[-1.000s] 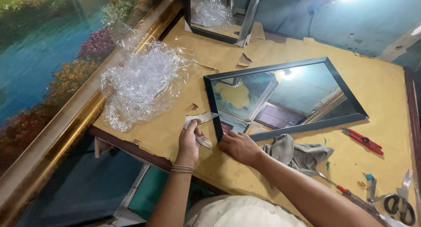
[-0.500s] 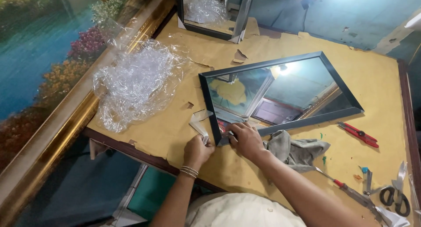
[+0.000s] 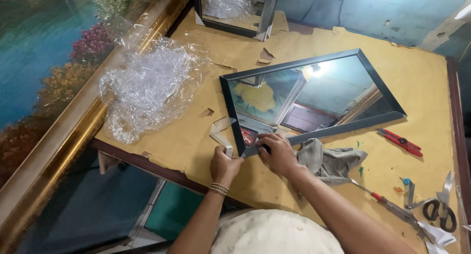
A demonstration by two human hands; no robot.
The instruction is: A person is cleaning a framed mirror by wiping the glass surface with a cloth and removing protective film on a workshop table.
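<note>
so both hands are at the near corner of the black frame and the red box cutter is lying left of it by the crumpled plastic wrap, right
Not quite. Both the left hand and right hand are at the near corner of the black frame, but the head view shows the red box cutter lying to the right of it, far from the crumpled plastic wrap.

Both my arms reach forward from bottom of frame, converging. Left hand [image 3: 224, 164] palm-down, fingers curled, thumb side toward right hand, bangles on wrist. Right hand [image 3: 277, 153] palm-down just beside it, fingers bent and pressing down, knuckles raised. Hands nearly touching. Right forearm enters from lower right on diagonal; left forearm comes up nearly straight. Both forearms bare.
</note>
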